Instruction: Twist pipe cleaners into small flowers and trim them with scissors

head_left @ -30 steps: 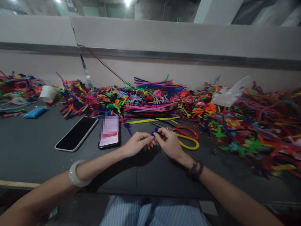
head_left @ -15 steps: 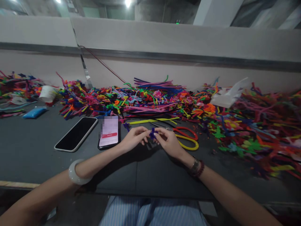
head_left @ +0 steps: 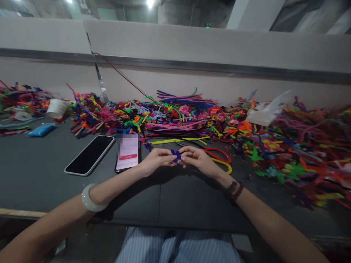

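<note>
A small purple pipe-cleaner flower [head_left: 176, 156] with short looped petals is held up over the dark table. My left hand [head_left: 157, 160] pinches its left side between thumb and fingers. From the other side, my right hand [head_left: 197, 160] has its thumb and fingertips on the right petals. Just behind my right hand lie scissors [head_left: 219, 155] with one red and one yellow handle loop; part of them is covered by that hand. Some yellow pipe cleaners [head_left: 175, 140] lie beyond the fingers.
A white-edged phone [head_left: 90, 155] and a lit phone [head_left: 128, 153] lie left of my hands. A heap of coloured pipe cleaners [head_left: 170, 113] runs along the wall. There are also a white cup [head_left: 55, 108], a blue packet [head_left: 41, 129] and green flower pieces [head_left: 292, 171].
The purple flower has turned so its petals spread more openly to view. My right hand has shifted slightly right, its fingers now at the petals' edge. My left hand grips closer in.
</note>
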Demonstrator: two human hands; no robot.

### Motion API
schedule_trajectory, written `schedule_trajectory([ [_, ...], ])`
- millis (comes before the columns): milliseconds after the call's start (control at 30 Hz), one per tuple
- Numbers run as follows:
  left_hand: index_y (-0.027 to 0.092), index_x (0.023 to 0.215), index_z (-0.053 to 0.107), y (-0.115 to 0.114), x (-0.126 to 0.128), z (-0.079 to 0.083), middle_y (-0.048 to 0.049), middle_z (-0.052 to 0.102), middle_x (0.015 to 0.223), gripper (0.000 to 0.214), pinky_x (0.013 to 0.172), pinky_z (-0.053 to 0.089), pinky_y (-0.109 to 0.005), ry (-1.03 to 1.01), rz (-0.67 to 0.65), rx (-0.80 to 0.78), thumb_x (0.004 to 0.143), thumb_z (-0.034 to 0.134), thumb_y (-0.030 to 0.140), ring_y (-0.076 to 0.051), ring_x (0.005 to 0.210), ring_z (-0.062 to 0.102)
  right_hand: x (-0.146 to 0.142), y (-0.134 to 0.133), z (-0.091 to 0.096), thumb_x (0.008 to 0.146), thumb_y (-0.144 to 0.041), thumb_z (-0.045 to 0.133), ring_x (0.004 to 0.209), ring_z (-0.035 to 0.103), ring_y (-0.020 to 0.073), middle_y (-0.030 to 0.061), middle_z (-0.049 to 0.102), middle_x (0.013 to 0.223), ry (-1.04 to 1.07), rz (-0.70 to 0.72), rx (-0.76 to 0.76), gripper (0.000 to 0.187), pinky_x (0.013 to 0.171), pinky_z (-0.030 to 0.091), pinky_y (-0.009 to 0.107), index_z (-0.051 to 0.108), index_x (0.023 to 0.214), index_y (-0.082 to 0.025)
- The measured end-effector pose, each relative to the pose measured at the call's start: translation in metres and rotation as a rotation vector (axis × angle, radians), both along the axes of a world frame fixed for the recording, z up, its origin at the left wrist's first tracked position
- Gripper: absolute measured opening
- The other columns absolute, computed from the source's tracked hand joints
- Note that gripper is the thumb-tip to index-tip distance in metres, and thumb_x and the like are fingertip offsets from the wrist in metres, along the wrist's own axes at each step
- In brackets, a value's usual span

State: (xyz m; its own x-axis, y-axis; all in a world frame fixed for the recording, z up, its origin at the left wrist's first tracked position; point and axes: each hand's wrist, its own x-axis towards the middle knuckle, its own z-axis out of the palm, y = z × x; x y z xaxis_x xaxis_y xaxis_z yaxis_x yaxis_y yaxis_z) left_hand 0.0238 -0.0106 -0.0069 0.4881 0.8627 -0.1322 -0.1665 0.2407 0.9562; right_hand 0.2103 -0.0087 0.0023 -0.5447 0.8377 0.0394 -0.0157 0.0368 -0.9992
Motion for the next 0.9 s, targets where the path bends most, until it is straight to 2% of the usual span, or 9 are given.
schedule_trajectory([
  [333,0.007,0.070,0.064,-0.0017,0.0010,0.0020,-0.0047,0.063,0.066,0.024,0.071,0.045,-0.024,0.037,-0.035,-0.032,0.060,0.070,0.028,-0.010,0.064,0.058,0.0033,0.0041,-0.0047,0.064,-0.023,0.068,0.057,0.056,0.0076,-0.0018,0.063,0.067,-0.048,-0.006,-0.052,0.024,0.059,0.045,0.022,0.056,0.083,-0.015],
  [667,0.009,0.065,0.064,-0.0038,0.0047,0.0030,-0.0015,0.062,0.059,0.021,0.063,0.046,-0.023,0.209,0.019,0.143,0.061,0.067,0.030,-0.010,0.056,0.055,-0.0037,-0.0015,-0.0090,0.062,-0.027,0.069,0.053,0.051,0.0066,-0.0043,0.057,0.063,-0.119,-0.067,0.065,0.026,0.053,0.042,0.020,0.053,0.078,-0.016],
  [900,0.009,0.066,0.063,-0.0056,0.0041,0.0069,-0.0030,0.063,0.062,0.021,0.065,0.048,-0.024,0.150,0.020,0.112,0.060,0.068,0.029,-0.010,0.060,0.058,0.0040,0.0056,-0.0065,0.069,-0.035,0.063,0.048,0.051,0.0064,-0.0044,0.055,0.056,-0.037,-0.009,-0.138,0.024,0.050,0.042,0.020,0.056,0.080,-0.015],
])
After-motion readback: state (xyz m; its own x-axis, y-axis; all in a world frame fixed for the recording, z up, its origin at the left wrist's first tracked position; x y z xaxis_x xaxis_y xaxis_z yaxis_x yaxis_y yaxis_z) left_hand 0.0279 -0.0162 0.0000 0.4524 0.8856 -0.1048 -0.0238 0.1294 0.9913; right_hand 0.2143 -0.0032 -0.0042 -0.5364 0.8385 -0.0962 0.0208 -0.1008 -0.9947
